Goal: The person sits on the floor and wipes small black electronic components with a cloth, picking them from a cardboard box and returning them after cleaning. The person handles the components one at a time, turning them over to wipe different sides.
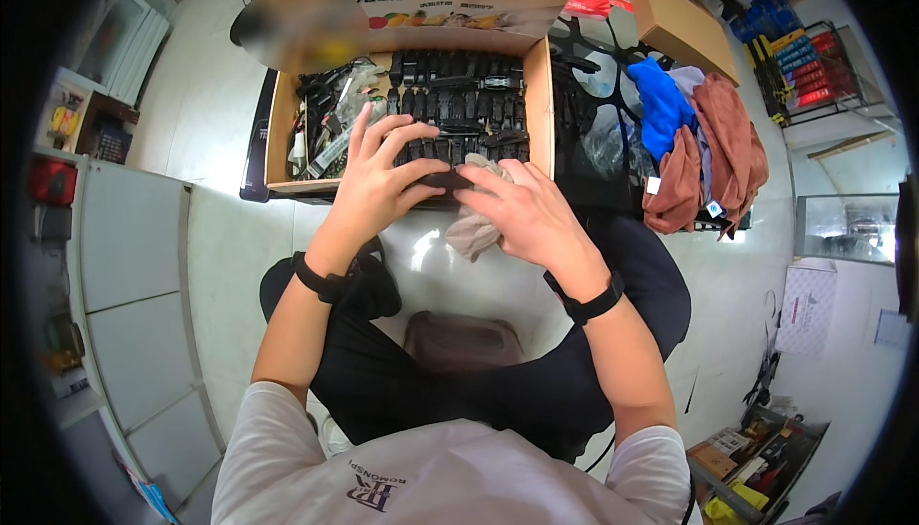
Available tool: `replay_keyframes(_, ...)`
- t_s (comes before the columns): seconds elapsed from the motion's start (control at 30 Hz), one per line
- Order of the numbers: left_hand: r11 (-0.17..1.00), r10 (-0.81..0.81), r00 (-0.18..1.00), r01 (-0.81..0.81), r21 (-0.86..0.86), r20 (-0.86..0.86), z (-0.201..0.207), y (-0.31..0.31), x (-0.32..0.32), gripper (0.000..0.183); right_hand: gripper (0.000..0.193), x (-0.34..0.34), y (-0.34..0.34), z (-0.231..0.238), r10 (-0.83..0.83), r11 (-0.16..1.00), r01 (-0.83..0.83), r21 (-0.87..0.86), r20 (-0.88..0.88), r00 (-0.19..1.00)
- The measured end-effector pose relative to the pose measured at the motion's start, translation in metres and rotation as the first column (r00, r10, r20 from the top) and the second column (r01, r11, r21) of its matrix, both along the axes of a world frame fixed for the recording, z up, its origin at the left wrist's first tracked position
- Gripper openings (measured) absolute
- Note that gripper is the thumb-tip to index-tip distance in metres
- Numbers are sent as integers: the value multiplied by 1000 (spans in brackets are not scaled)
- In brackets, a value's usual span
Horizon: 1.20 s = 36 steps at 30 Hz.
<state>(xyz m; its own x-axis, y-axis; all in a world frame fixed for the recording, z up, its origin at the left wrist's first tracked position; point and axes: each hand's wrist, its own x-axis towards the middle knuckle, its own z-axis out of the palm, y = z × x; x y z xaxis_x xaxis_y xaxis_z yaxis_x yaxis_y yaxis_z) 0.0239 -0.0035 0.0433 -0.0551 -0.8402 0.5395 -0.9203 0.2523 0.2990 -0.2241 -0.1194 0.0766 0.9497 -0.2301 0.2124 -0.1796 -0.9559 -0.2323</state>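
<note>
My left hand (388, 178) pinches one end of a small dark piece (442, 180), whose kind I cannot make out. My right hand (531, 214) grips a crumpled beige-grey cloth (471, 235) and meets the other end of the piece with its fingertips. Both hands are over the near edge of an open cardboard box (540, 109). Rows of small black parts (458, 70) fill its middle and right side. Loose cables and clear plastic bags (352, 85) lie heaped at its left. My left fingers partly cover the nearest rows.
Blue and rust-brown cloths (708, 133) are piled right of the box, beside clear plastic bags (608, 142). A plain carton (682, 22) stands behind them. A blurred dark round thing (299, 27) overlaps the box's raised lid. Below my hands is a brown stool (461, 338).
</note>
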Motion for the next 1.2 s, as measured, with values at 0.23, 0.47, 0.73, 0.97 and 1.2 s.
replay_keyframes(0.23, 974, 96, 985, -123, 189, 145, 39, -23, 31, 24, 68, 0, -4, 4, -37, 998, 37, 54, 1, 999)
replay_keyframes(0.47, 892, 168, 970, -225, 392, 174, -11, -62, 79, 30, 73, -2, -4, -1, -20, 994, 21, 105, -12, 1000)
replay_keyframes(0.73, 814, 207, 968, -253, 522, 146, -44, -86, 93, 34, 64, -7, -5, -3, -23, 988, 20, 152, 21, 1000)
replay_keyframes(0.97, 807, 160, 945, -292, 513, 287, -27, -81, 76, 37, 65, -9, -5, -2, -17, 988, 10, 151, 45, 999)
replay_keyframes(1.2, 832, 133, 929, -293, 470, 344, -3, -75, 57, 50, 54, -10, -4, -2, -28, 991, 14, 131, 100, 995)
